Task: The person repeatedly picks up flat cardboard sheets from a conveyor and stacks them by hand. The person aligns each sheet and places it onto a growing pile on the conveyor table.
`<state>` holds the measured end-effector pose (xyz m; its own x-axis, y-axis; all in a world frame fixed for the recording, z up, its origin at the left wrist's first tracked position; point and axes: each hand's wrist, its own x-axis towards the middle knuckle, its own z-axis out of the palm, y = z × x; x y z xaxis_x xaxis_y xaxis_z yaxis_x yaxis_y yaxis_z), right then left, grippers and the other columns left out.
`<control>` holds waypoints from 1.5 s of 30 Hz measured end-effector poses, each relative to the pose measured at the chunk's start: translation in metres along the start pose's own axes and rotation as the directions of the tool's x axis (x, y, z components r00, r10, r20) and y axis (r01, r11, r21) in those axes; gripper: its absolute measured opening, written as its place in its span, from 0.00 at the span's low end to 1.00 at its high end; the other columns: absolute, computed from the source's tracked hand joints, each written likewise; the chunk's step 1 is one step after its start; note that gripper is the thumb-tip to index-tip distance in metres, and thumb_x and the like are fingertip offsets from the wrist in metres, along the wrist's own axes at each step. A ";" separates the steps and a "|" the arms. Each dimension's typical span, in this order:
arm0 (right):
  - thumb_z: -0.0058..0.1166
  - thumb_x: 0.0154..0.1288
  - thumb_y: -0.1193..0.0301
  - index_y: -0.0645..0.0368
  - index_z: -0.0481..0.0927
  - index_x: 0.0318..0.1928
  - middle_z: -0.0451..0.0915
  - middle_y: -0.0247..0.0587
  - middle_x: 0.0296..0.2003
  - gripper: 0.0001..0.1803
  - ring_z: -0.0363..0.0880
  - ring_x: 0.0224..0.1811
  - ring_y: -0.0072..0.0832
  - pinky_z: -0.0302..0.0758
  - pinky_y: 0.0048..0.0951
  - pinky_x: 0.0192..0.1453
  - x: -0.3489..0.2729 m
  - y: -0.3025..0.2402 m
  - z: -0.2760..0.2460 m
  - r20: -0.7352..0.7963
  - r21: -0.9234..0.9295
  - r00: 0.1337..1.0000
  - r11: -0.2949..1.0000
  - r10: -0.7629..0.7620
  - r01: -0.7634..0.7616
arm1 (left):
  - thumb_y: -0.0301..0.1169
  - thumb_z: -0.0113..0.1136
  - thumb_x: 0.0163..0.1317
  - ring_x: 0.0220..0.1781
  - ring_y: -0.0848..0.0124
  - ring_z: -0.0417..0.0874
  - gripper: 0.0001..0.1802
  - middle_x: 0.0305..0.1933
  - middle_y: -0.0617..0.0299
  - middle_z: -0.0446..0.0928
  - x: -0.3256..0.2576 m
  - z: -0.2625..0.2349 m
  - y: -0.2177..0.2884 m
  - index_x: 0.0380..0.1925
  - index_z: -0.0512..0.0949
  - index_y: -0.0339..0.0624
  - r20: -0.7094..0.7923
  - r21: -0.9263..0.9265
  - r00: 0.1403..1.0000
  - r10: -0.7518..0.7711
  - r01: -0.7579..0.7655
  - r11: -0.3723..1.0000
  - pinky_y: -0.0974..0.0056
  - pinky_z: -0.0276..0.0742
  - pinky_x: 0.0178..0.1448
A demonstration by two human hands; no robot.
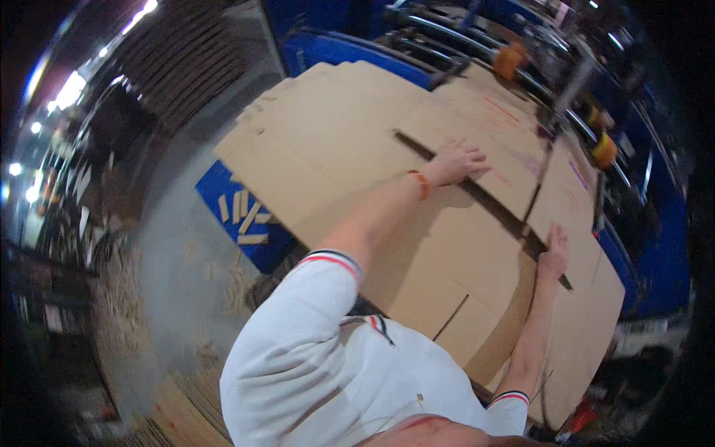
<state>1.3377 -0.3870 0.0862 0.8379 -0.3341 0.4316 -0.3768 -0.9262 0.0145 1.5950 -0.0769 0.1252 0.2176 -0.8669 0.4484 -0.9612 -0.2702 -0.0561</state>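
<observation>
Fingers [472, 159] of the left hand [449, 165], head view, spread and unclenched on slotted cardboard [447, 227] lying between torso and blue machinery [350, 54]; right hand [553, 258] on same cardboard beside a slot, grip indeterminable.

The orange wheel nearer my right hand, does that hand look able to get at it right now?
Probably yes, with a stretch: your right hand rests on the cardboard, and only more cardboard seems to lie before the orange wheel, though the shiny bar beside it could crowd the reach.
</observation>
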 end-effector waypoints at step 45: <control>0.51 0.70 0.63 0.64 0.69 0.60 0.73 0.48 0.57 0.24 0.73 0.57 0.38 0.74 0.42 0.59 -0.363 0.054 -0.128 0.309 0.951 -0.149 -0.303 0.939 0.061 | 0.30 0.67 0.58 0.51 0.68 0.76 0.26 0.52 0.54 0.76 -0.262 -0.267 -0.100 0.55 0.70 0.35 -0.117 -0.796 0.458 -0.881 0.487 0.359 0.64 0.72 0.55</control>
<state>0.9623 -0.2935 0.0458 -0.3571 -0.8740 -0.3297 0.5407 0.0944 -0.8359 1.5892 0.2891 0.2516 0.9267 -0.1097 0.3595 -0.3745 -0.1858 0.9084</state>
